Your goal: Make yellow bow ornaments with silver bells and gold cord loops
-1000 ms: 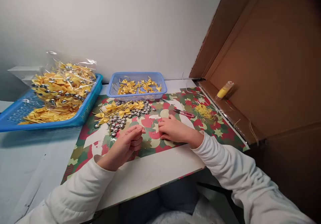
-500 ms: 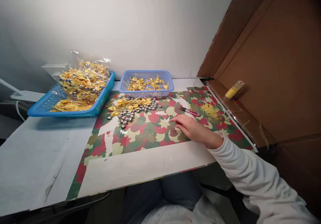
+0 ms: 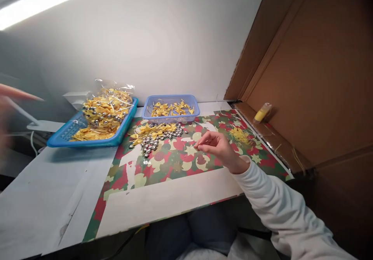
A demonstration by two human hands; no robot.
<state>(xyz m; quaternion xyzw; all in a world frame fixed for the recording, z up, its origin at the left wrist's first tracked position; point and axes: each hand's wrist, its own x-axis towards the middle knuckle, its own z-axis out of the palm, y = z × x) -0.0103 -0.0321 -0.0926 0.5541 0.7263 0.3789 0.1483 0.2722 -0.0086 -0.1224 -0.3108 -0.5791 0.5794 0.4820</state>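
My right hand (image 3: 217, 147) is raised a little over the patterned table cover (image 3: 175, 166), fingertips drawn together; anything between them is too small to make out. At the far left edge a blurred hand (image 3: 11, 96), my left hand, shows partly, with a finger stretched out. Yellow ribbon-like pieces on stems (image 3: 148, 131) lie beside a spread of silver beads (image 3: 151, 143), left of my right hand. Behind them, a light blue basket (image 3: 170, 119) holds more yellow pieces.
A bigger blue basket (image 3: 87, 141) at the left carries a clear bag (image 3: 109, 104) of yellow pieces with silver beads. Yellow thread scraps (image 3: 240, 135) lie at the right. A yellow tube (image 3: 262, 112) is by the cardboard wall (image 3: 314, 81).
My right hand has risen off the table cover and its fingers have closed together. My left hand has come in at the far left. The view has tilted up, showing a lamp.
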